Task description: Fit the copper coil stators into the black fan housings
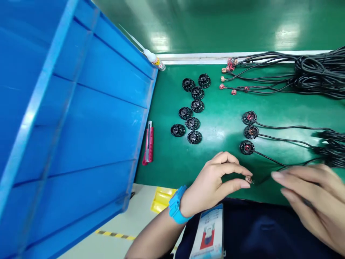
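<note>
Between the thumb and index fingertip of my left hand (218,180) is a small copper-coloured coil (248,179), near the table's front edge. A thin black cable runs right from it, toward my right hand (312,198). That hand is slightly blurred, its thumb and fingertips apart, with no object visible between them. Just beyond the hands, three black round housings with coils inside, one of them (251,132) in the middle, stand in a column with cables leading right. Several black round housings (197,106) without cables stand further left.
A large blue bin (102,100) fills the left side. Beside it lie a red utility knife (148,144) and a white bottle (155,59) with a long nozzle. Bundled black cables (318,72) with red and copper coils lie at the back right of the green table (167,165).
</note>
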`<state>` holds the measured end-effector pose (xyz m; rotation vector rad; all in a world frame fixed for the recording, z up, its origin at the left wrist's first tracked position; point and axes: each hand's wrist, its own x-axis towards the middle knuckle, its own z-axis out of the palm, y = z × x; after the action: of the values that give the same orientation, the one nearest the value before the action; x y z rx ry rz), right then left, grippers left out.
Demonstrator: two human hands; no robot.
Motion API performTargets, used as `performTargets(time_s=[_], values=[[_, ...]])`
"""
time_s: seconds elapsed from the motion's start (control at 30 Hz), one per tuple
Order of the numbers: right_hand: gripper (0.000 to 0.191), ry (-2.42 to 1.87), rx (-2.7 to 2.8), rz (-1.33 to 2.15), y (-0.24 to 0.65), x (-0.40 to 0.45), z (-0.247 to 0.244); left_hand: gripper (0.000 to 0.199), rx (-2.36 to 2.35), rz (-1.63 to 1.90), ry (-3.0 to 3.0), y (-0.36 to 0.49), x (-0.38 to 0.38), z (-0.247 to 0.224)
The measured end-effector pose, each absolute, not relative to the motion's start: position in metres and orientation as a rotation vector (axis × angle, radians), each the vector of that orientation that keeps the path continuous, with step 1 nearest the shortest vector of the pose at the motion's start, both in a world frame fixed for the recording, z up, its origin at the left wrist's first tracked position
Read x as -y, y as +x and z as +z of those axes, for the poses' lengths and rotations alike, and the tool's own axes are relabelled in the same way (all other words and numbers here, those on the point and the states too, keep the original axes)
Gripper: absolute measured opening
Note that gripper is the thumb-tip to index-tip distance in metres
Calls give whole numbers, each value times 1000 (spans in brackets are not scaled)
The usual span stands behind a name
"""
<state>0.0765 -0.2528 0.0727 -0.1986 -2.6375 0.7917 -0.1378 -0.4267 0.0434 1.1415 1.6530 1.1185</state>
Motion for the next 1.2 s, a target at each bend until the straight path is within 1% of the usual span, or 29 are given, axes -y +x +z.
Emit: performTargets(time_s=[0.1, 0.2, 0.27, 0.4, 0.57, 0.7, 0.77, 0.93, 1.03, 1.2], values=[[54, -112, 2753, 782, 62, 258, 66, 21, -1603, 1191, 1075, -131, 426, 49], [58, -68, 2837, 871, 60, 259, 62, 23, -1615, 1202, 1046, -126, 425, 52], [51, -51, 2833, 901, 61, 256, 62, 22, -1625, 1198, 1035, -124, 424, 53], [31, -71, 2752, 909, 64, 254, 63, 21, -1629, 1215, 1018, -120, 425, 55], [26, -91, 2716, 901, 64, 258, 64, 21, -1638, 1228, 992, -115, 424, 59], [16, -101, 2656, 850, 60, 260, 65, 18, -1621, 1238, 945, -114, 423, 62], [15, -114, 2617, 827, 58, 261, 65, 19, -1604, 1281, 893, -112, 422, 62], [17, -142, 2484, 779, 55, 264, 69, 26, -1357, 1465, 591, -102, 421, 59], [18, -145, 2448, 783, 55, 264, 71, 25, -1293, 1538, 479, -98, 420, 58], [35, -175, 2513, 824, 56, 264, 63, 25, -1323, 1598, 517, -96, 420, 56]])
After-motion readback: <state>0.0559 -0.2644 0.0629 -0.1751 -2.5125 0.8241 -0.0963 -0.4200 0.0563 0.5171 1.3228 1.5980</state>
